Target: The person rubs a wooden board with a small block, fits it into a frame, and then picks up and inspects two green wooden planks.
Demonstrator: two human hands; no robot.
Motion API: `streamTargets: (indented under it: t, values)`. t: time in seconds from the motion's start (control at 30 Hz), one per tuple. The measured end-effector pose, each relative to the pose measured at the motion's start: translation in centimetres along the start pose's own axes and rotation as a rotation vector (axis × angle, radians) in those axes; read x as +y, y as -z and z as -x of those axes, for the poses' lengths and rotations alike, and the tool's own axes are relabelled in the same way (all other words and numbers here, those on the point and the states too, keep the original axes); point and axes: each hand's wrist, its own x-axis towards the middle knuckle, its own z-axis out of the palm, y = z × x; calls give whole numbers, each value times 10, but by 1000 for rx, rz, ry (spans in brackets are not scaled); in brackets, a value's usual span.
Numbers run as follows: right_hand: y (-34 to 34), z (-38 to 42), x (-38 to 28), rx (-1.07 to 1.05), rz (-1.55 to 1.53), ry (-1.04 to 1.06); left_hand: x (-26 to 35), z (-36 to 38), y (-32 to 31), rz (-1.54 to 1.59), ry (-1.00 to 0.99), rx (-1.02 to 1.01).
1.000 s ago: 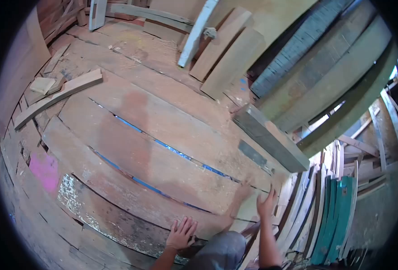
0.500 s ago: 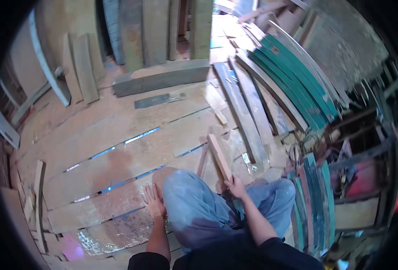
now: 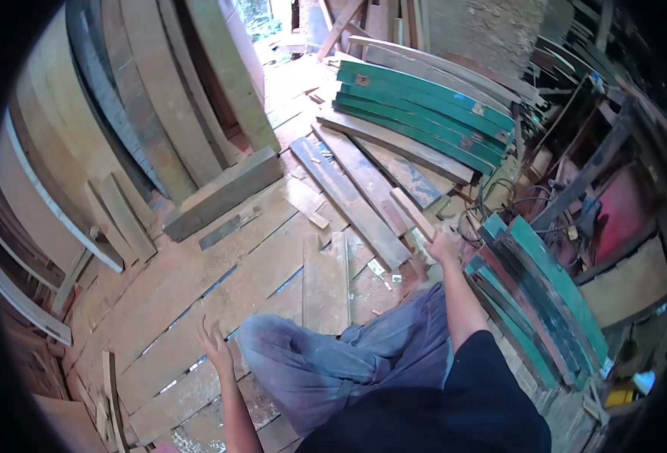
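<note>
My right hand (image 3: 441,247) grips the near end of a short wooden slat (image 3: 411,213) and holds it out over the plank floor, pointing away to the upper left. My left hand (image 3: 214,345) hovers just above the floor boards beside my left knee, fingers spread and holding nothing. My legs in grey trousers (image 3: 333,355) lie between the two hands. A short flat board (image 3: 326,283) rests on the floor in front of my knees.
A stack of green painted planks (image 3: 424,113) lies ahead on the right, more green boards (image 3: 545,294) at my right side. Tall planks (image 3: 160,98) lean on the left wall behind a thick beam (image 3: 224,192). Cables and a dark metal frame (image 3: 582,181) stand to the right.
The view has swung right. My right hand has carried the slat forward and to the right. My left hand has lifted off the floor boards.
</note>
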Motion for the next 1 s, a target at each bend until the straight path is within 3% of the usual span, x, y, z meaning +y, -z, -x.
streamTargets:
  t: [0.07,0.17,0.23,0.27,0.33,0.4,0.47,0.5,0.57,0.63,0.7,0.77,0.9,1.0]
  values:
    - [-13,-21,19,-40,39,58,62,-13,-28,-31,-168,-51]
    - [-59,-61,51,-15,-31,445,148,-13,-98,24,-390,-240]
    - [-35,-38,30,-22,-131,496,180,0,-159,41,-446,-407]
    - [-42,-48,28,-27,-195,503,195,10,-187,60,-384,-546]
    - [-36,-48,25,74,-276,543,199,32,-241,-94,-328,-737]
    - [27,-19,20,232,-282,586,173,62,-294,-431,-359,-816]
    - [93,7,39,344,-234,603,145,81,-321,-558,-265,-930]
    - [127,23,60,405,-189,609,128,89,-329,-626,-211,-982]
    - [180,53,107,544,-49,492,103,102,-331,-701,-312,-958]
    - [214,75,170,537,33,337,102,108,-326,-769,-432,-911]
    - [230,93,227,391,190,174,111,108,-328,-774,-438,-928]
    - [225,106,274,336,242,187,113,106,-323,-764,-419,-948]
    - [222,104,284,308,341,254,110,97,-325,-699,-354,-990]
    - [213,95,258,315,278,351,116,82,-314,-391,-264,-1007]
